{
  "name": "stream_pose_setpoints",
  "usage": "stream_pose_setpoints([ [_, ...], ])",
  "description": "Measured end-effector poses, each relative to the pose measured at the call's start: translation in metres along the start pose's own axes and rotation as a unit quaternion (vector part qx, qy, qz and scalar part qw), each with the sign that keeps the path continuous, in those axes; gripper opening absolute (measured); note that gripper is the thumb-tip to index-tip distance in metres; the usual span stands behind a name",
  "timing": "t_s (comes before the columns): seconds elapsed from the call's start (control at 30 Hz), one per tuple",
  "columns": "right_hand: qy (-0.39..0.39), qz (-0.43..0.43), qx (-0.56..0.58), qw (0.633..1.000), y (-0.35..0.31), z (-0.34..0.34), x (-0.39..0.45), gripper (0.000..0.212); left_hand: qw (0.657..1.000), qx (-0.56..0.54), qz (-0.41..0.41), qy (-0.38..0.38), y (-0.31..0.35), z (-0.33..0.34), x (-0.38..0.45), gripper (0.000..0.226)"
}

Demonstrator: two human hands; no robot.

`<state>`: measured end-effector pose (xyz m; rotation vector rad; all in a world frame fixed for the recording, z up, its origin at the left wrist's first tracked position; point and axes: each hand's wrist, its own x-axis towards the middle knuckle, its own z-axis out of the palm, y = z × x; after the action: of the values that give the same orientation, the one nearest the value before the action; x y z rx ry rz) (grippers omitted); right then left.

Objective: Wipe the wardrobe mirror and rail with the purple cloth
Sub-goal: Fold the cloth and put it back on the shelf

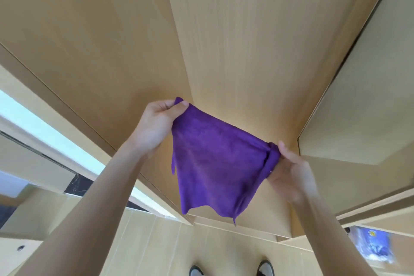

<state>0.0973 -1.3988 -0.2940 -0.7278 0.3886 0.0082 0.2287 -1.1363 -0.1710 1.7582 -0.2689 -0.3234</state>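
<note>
A purple cloth (215,163) hangs spread out between both hands in front of a light wooden wardrobe. My left hand (156,125) pinches its upper left corner between thumb and fingers. My right hand (289,170) grips the bunched right corner, a little lower. The cloth's lower edge hangs loose. An open wardrobe door (363,101) stands at the right. No mirror or rail shows clearly in this view.
Closed wooden wardrobe panels (242,40) fill the upper view. A bright strip (56,132) runs diagonally at the left. Pale floor tiles (156,251) and my two shoe tips (265,268) are at the bottom. A blue and white packet (374,244) lies at the lower right.
</note>
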Motion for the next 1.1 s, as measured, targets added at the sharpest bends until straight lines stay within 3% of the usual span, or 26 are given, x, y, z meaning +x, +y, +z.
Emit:
stream_pose_setpoints([
  [0.07, 0.041, -0.019, -0.089, 0.995, 0.012, 0.009, 0.005, 0.038, 0.999, 0.034, 0.006, -0.013, 0.001, -0.010, 0.005, 0.032],
  [0.17, 0.174, -0.058, -0.199, 0.963, 0.021, 0.013, 0.013, 0.043, 0.997, 0.072, 0.023, -0.022, 0.005, -0.019, 0.012, 0.030],
  [0.3, 0.234, -0.050, -0.252, 0.938, 0.019, 0.000, 0.013, 0.031, 0.995, 0.091, 0.037, -0.002, 0.011, -0.028, 0.025, 0.031],
  [0.43, 0.321, -0.052, -0.291, 0.900, 0.020, -0.009, 0.014, 0.038, 0.976, 0.202, 0.059, 0.053, 0.009, -0.036, 0.046, 0.045],
  [0.53, 0.302, -0.055, -0.234, 0.922, 0.021, -0.016, 0.013, 0.036, 0.960, 0.258, 0.059, 0.095, 0.007, -0.039, 0.062, 0.050],
  [0.63, 0.247, -0.049, -0.149, 0.956, 0.014, -0.023, 0.010, 0.019, 0.954, 0.272, 0.040, 0.117, 0.007, -0.042, 0.076, 0.048],
  [0.73, 0.222, -0.077, -0.203, 0.951, 0.001, -0.024, 0.010, 0.025, 0.967, 0.224, 0.009, 0.120, 0.010, -0.047, 0.088, 0.029],
  [0.8, 0.227, -0.092, -0.357, 0.902, -0.007, -0.019, 0.010, 0.043, 0.975, 0.195, -0.024, 0.100, 0.013, -0.048, 0.092, 0.023],
  [0.9, 0.253, -0.085, -0.555, 0.787, -0.021, -0.006, 0.014, 0.057, 0.972, 0.216, -0.066, 0.065, 0.009, -0.046, 0.101, 0.027],
  [1.1, 0.293, -0.147, -0.618, 0.714, -0.065, -0.001, 0.015, 0.021, 0.941, 0.319, -0.116, 0.003, 0.002, -0.041, 0.105, 0.089],
])
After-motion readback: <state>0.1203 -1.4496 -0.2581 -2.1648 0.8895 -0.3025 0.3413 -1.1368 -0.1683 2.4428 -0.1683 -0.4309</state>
